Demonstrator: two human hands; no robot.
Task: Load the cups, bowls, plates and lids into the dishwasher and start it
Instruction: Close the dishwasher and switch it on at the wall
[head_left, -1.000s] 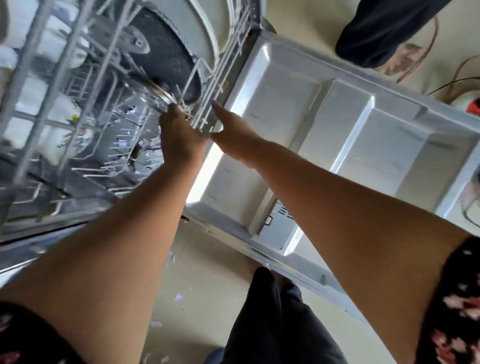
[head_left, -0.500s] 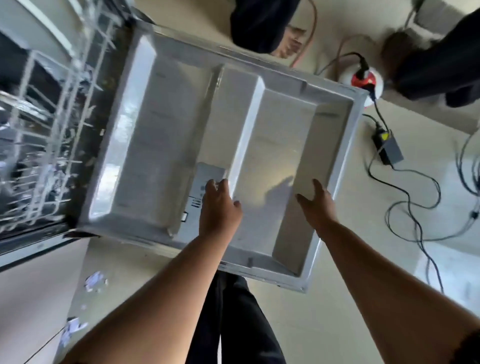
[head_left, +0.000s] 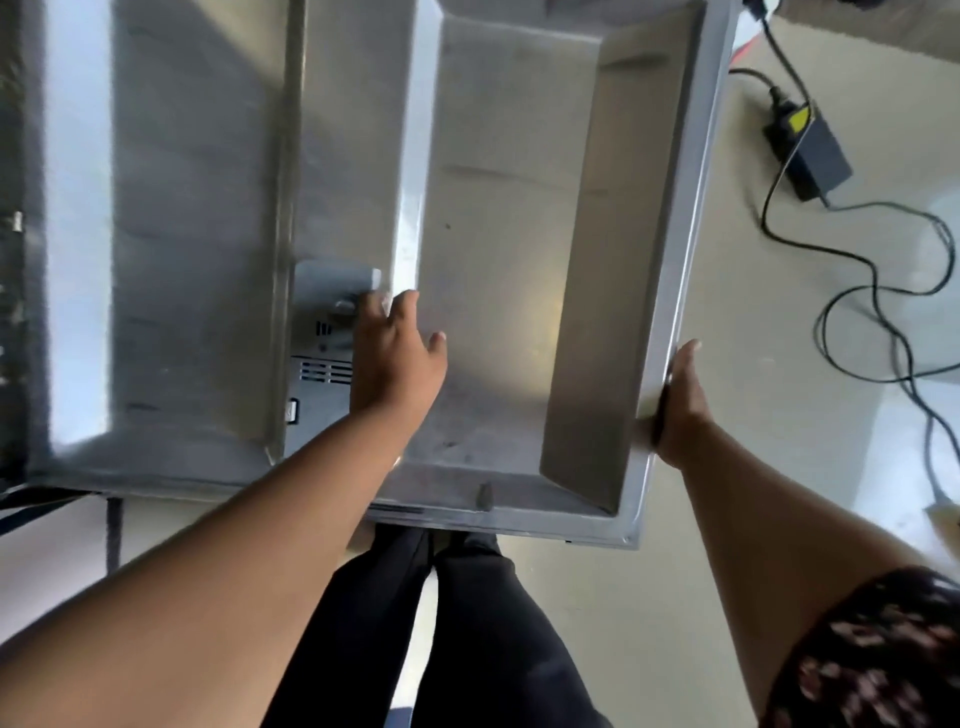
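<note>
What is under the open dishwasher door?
Only black trousers show, at the near edge of the door. The right hand grips its rim; its fingers beneath, and the floor there, are covered.

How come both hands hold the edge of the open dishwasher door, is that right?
No. Only the right hand holds the edge of the open dishwasher door; the left hand reaches over its inner panel, as the head view shows.
</note>
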